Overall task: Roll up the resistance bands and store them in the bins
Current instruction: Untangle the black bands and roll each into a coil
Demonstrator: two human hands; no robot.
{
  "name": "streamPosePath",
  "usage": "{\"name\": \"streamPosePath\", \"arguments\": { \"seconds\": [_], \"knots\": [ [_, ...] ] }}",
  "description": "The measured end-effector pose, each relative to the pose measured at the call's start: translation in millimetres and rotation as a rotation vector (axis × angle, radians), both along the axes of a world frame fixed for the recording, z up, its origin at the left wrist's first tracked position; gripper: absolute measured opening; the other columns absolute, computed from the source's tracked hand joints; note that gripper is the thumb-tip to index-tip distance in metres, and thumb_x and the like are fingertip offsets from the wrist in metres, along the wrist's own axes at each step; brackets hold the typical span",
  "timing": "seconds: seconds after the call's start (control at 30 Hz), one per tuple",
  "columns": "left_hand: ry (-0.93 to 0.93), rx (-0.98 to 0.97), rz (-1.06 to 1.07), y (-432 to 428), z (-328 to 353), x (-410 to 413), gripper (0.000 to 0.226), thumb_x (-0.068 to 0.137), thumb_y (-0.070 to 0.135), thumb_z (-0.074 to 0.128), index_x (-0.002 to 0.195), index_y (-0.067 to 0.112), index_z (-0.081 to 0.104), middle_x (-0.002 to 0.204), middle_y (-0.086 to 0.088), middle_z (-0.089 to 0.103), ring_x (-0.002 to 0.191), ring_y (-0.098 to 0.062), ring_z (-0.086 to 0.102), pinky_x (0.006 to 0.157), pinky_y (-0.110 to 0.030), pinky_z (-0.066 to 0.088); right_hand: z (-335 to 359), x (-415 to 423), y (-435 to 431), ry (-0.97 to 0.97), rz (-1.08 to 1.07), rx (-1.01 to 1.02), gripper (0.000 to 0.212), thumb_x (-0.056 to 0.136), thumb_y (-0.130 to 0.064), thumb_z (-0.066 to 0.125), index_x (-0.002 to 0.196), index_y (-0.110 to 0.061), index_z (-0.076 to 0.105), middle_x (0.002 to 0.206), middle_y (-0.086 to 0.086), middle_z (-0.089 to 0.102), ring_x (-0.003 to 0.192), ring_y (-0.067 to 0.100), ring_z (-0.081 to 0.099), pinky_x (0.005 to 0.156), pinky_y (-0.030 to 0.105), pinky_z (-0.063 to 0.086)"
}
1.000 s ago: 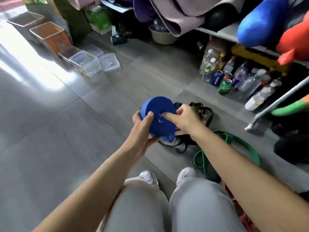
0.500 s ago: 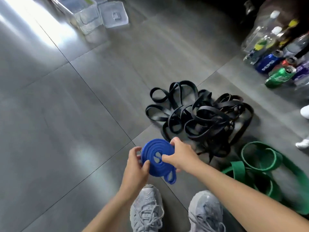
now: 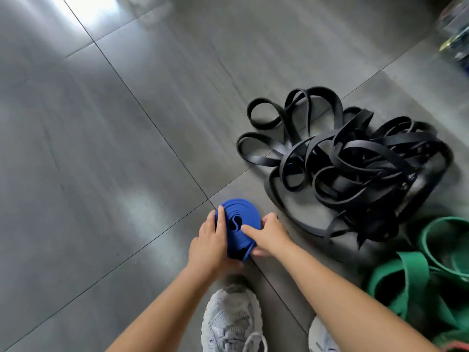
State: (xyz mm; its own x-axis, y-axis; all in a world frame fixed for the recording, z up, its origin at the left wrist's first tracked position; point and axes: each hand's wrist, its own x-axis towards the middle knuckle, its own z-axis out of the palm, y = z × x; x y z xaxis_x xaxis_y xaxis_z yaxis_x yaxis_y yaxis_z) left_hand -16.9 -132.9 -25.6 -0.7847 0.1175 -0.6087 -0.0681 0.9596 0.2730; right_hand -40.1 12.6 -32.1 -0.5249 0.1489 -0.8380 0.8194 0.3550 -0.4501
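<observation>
A blue resistance band [image 3: 238, 214], coiled into a tight flat roll, sits between both hands just above the grey floor. My left hand [image 3: 212, 246] grips its left side, thumb lying up along the rim. My right hand [image 3: 266, 233] grips the right side, with one finger laid across the face of the roll near its centre. A loose end of the band curls under the roll. A tangled heap of black bands [image 3: 352, 163] lies on the floor to the right. Loose green bands [image 3: 416, 278] lie at the lower right. No bin is in view.
Large grey floor tiles [image 3: 101, 174] stretch to the left and ahead. My two grey sneakers [image 3: 233, 318] stand at the bottom edge. Blurred bottles [image 3: 454, 34] sit at the top right corner.
The view has tilted further down and the bins and shelves have left the frame. The blue roll has dropped lower toward the floor, still held in both hands.
</observation>
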Motion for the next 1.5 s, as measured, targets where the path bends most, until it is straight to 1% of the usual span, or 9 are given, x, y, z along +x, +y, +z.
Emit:
{"name": "streamPosePath", "arguments": {
  "seconds": [0.13,0.37,0.5,0.63,0.83,0.93,1.07,1.23,1.5],
  "knots": [
    [0.068,-0.051,-0.027,0,3,-2,0.117,0.069,0.054,0.069,0.148,0.019,-0.01,0.157,-0.001,-0.002,0.14,-0.022,0.018,0.098,-0.036,0.041,7,1,27,0.113,0.186,0.093,0.024,0.081,-0.038,0.064,0.087,-0.02,0.05,0.084,0.002,0.065,0.077,0.02,0.066,0.075,0.038,0.056],
    [0.07,-0.173,-0.195,17,4,0,0.121,0.069,0.059,0.067,0.147,0.02,-0.017,0.156,-0.01,-0.018,0.144,-0.031,-0.009,0.115,-0.049,0.012,23,10,90,0.528,0.536,0.557,0.014,0.083,-0.021,0.064,0.093,-0.012,0.063,0.098,0.005,0.058,0.097,0.028,0.056,0.083,0.036,0.043],
    [0.242,-0.161,-0.55,25,-4,5,0.124,0.029,0.047,0.084,0.142,0.031,0.035,0.149,-0.015,0.034,0.132,-0.042,0.037,0.093,-0.07,0.032,22,20,112,0.94,0.738,0.862,0.035,0.059,-0.021,0.08,0.091,-0.016,0.066,0.095,0.005,0.061,0.087,0.027,0.057,0.073,0.038,0.046],
    [0.256,-0.223,-0.809,27,-4,1,0.083,0.023,0.046,0.081,0.105,0.037,0.07,0.14,-0.008,0.048,0.123,-0.042,0.049,0.079,-0.077,0.037,22,8,135,0.817,0.739,1.001,0.075,0.058,-0.031,0.08,0.127,-0.02,0.052,0.136,0.018,0.045,0.124,0.033,0.037,0.101,0.048,0.033],
    [0.282,-0.245,-0.874,10,-7,-11,0.068,0.036,0.036,0.083,0.102,0.041,0.067,0.155,0.0,0.022,0.127,-0.042,0.036,0.074,-0.073,0.042,24,0,173,0.432,0.804,0.939,0.071,0.087,-0.056,0.05,0.147,-0.032,0.021,0.159,0.0,-0.007,0.144,0.032,0.004,0.115,0.045,0.01],
    [0.342,-0.219,-0.869,1,-8,-13,0.064,0.042,0.02,0.081,0.102,0.039,0.066,0.157,0.001,-0.004,0.127,-0.041,0.041,0.075,-0.068,0.044,17,5,182,0.516,0.809,0.941,0.046,0.084,-0.048,0.06,0.124,-0.027,0.05,0.158,0.003,0.011,0.139,0.034,0.026,0.108,0.046,0.026],
    [0.329,-0.266,-0.844,-15,-7,-11,0.064,0.04,0.014,0.077,0.101,0.034,0.068,0.156,0.001,0.018,0.126,-0.04,0.044,0.074,-0.06,0.045,18,8,182,0.638,0.691,0.797,0.03,0.067,-0.03,0.082,0.08,-0.011,0.062,0.144,0.014,0.043,0.12,0.044,0.05,0.094,0.054,0.043],
    [0.264,-0.305,-0.8,10,7,-9,0.058,0.033,0.045,0.085,0.088,0.031,0.074,0.126,-0.009,0.061,0.112,-0.036,0.059,0.072,-0.061,0.053,37,12,199,0.689,0.501,0.671,0.037,0.072,-0.036,0.078,0.089,-0.008,0.06,0.151,0.013,0.03,0.135,0.033,0.034,0.108,0.047,0.033],
    [0.311,-0.125,-0.642,63,112,0,0.068,0.052,0.041,0.082,0.116,0.023,0.065,0.14,-0.014,0.047,0.125,-0.033,0.049,0.091,-0.05,0.05,166,24,246,0.761,0.208,0.602,0.041,0.073,-0.032,0.078,0.108,-0.018,0.063,0.111,0.001,0.065,0.104,0.027,0.059,0.082,0.038,0.049]
  ]
}}
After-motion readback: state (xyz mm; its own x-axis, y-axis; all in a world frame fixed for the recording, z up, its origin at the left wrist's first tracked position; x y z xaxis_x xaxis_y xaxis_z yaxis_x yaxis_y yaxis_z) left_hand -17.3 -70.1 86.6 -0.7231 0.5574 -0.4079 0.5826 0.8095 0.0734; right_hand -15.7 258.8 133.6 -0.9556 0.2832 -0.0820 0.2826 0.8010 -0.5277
